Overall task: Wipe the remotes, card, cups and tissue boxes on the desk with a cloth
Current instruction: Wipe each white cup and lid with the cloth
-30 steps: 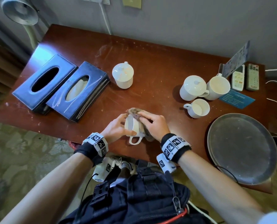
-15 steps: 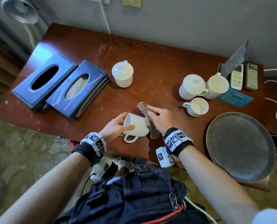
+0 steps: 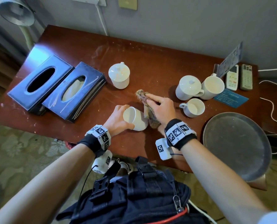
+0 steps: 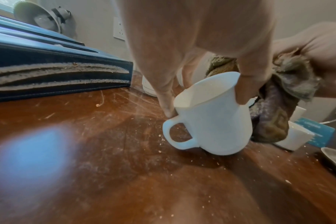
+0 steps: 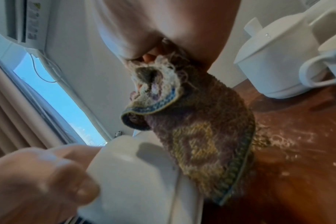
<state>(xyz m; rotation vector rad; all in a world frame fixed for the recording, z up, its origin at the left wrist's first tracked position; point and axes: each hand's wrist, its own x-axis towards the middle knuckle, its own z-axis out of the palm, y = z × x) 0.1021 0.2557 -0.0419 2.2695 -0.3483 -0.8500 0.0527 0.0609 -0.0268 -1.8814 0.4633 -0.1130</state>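
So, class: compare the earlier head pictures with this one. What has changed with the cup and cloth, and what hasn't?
The left hand has turned the cup from lying with its handle toward the person to tilted, mouth up and left. The right hand has slid the cloth from over the cup to its right side. Both grips are unchanged; the tissue boxes, other cups and remotes stayed put.

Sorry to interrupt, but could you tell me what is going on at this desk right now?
A person is wiping cups at a brown desk. Their left hand grips a white cup by the rim, tilted with its base on the desk. Their right hand presses a worn patterned cloth against the cup's side. The other cups, two tissue boxes, remotes and blue card sit on the desk, untouched.
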